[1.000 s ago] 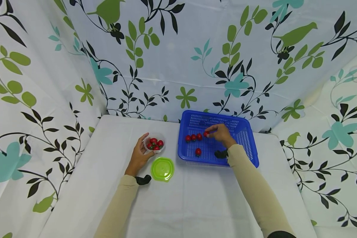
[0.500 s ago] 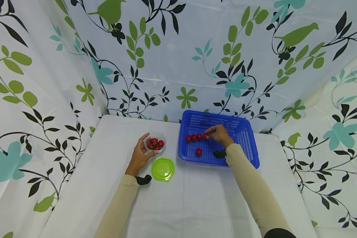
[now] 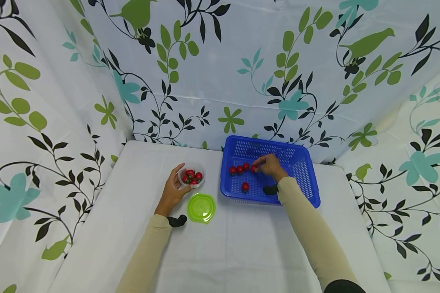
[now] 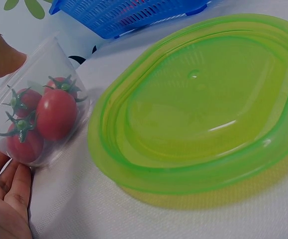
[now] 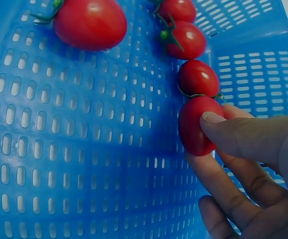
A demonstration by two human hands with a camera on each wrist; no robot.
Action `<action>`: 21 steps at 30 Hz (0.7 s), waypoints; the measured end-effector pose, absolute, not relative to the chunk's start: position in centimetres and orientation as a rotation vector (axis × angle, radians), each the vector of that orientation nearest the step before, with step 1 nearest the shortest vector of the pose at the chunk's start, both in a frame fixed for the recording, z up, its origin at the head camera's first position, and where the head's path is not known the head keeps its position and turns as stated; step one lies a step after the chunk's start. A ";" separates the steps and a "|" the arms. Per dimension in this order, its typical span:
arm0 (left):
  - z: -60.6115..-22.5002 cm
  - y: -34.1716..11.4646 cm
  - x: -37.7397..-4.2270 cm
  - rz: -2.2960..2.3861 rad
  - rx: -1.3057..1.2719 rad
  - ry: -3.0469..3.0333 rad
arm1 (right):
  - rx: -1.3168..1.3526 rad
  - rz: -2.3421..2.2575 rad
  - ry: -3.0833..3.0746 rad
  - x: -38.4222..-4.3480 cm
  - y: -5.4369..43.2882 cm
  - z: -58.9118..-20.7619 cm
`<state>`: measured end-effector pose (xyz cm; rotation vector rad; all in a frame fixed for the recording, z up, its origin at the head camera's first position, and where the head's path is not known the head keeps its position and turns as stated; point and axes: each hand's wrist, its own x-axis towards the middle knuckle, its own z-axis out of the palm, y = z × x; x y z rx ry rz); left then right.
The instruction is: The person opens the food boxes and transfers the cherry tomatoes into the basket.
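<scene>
My left hand [image 3: 171,193] holds a small clear plastic cup [image 4: 44,59] by its side, thumb and fingers curled around it. Inside the cup sit several red cherry tomatoes [image 4: 56,114] with green stems. Over in the blue basket [image 3: 229,193], my right hand [image 3: 269,166] pinches a cherry tomato [image 5: 196,124] between thumb and fingers. That tomato is at the near end of a row, right against its neighbour [image 5: 198,78]. Another cherry tomato [image 3: 245,187] lies by itself nearer the front of the basket.
A green plastic lid [image 3: 201,208] lies on the white tablecloth [image 3: 220,252] just right of the left wrist, between cup and basket. The basket has slotted raised walls. A patterned curtain [image 3: 205,61] hangs behind the table and along both sides.
My right hand has shifted slightly left with its tomato, closing the gap to the row of tomatoes. The left hand and cup have stayed in place.
</scene>
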<state>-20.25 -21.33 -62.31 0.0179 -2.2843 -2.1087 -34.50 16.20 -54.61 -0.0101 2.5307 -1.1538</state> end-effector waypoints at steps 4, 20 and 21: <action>-62.3 -21.3 -20.3 -2.110 0.027 -2.286 | -0.024 -1.105 2.551 -34.4 15.9 -54.7; -62.3 -21.3 -20.2 -2.096 0.026 -2.290 | -0.047 -1.081 2.571 -34.1 15.6 -55.0; -62.3 -21.3 -20.2 -2.097 0.023 -2.288 | -0.046 -1.082 2.575 -34.1 15.6 -55.0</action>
